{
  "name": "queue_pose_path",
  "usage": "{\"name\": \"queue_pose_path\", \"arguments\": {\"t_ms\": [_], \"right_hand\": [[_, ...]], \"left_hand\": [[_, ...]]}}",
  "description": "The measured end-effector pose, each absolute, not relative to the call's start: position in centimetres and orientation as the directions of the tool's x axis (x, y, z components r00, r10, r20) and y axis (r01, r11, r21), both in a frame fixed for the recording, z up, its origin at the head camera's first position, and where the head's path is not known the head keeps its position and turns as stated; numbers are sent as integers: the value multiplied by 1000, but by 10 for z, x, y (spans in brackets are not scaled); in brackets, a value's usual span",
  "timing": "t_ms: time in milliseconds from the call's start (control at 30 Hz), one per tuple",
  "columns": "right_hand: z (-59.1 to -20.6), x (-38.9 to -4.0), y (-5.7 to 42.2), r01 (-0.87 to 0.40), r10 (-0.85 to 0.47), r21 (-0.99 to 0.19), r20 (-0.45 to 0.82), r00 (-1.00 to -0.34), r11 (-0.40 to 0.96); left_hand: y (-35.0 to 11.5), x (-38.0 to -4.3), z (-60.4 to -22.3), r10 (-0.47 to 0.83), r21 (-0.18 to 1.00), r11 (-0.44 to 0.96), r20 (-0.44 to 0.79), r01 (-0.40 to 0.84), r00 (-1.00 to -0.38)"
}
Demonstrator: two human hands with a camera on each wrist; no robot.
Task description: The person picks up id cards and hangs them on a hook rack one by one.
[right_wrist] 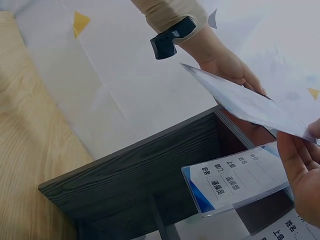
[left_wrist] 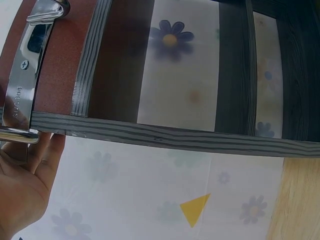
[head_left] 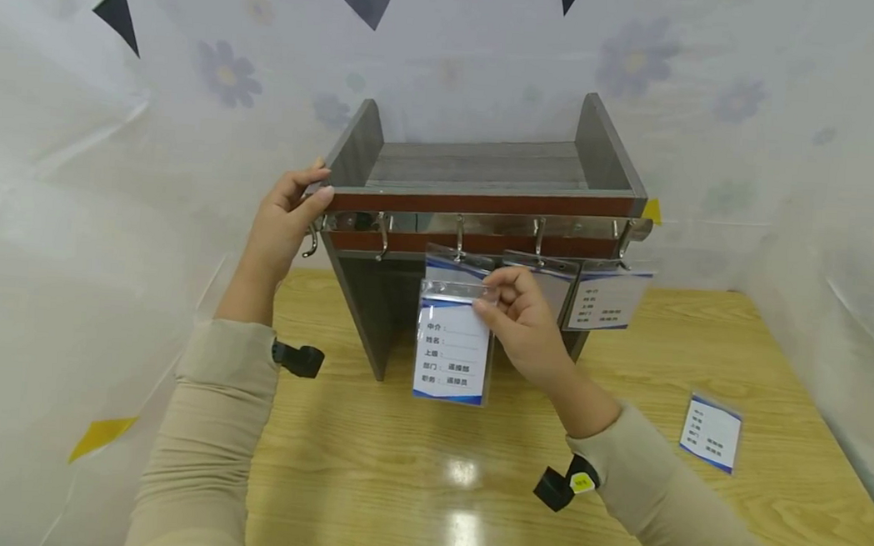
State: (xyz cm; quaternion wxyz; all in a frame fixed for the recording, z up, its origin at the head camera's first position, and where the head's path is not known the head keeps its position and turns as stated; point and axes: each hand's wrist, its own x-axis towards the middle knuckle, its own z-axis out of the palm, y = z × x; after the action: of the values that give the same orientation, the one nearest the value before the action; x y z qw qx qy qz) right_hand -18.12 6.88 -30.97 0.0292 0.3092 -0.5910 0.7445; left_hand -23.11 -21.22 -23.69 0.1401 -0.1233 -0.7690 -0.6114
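My left hand [head_left: 278, 217] grips the upper left corner of a grey wooden shelf [head_left: 479, 202], thumb on its front, beside the end of the metal hook rail [head_left: 425, 224]. Between thumb and fingers, my right hand [head_left: 527, 329] pinches the top right corner of a clear-sleeved name badge [head_left: 452, 353]. That badge hangs upright in front of the shelf, its printed white face toward me. Behind it, partly hidden, another badge [head_left: 445, 267] hangs on the middle hook. Two more, a half-covered badge [head_left: 558, 287] and a right-end badge [head_left: 606, 300], hang on the hooks to the right.
One more badge [head_left: 711, 433] lies flat on the wooden table [head_left: 364, 486] at the right. The two leftmost hooks, including the second hook [head_left: 382, 236], carry nothing. A pale flowered sheet [head_left: 487, 67] with dark and yellow triangles surrounds the table behind and at the sides.
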Motion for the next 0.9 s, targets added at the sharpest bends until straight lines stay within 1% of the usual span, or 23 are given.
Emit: {"name": "queue_pose_path", "arguments": {"t_ms": [200,367,500,700,900], "right_hand": [[-308,-182,60,-421,-361,-871,489,-794,-253],[-308,-185,52,-484,-370,-860,506,-779,-158],[-306,-186,43,-495,-375,-865,487,-789,-82],[-304,-190,27,-468,-384,-884,440,-812,-23],[-300,-195,14,-508,-374,-860,459,-806,39]], "left_hand": [[-213,-232,-237,14,906,222,367,360,-930],[-213,-231,-236,13,904,235,365,358,-931],[-213,-231,-236,15,903,239,364,357,-931],[-215,-230,-235,21,904,254,349,343,-937],[-215,-231,-235,27,904,252,350,346,-936]]}}
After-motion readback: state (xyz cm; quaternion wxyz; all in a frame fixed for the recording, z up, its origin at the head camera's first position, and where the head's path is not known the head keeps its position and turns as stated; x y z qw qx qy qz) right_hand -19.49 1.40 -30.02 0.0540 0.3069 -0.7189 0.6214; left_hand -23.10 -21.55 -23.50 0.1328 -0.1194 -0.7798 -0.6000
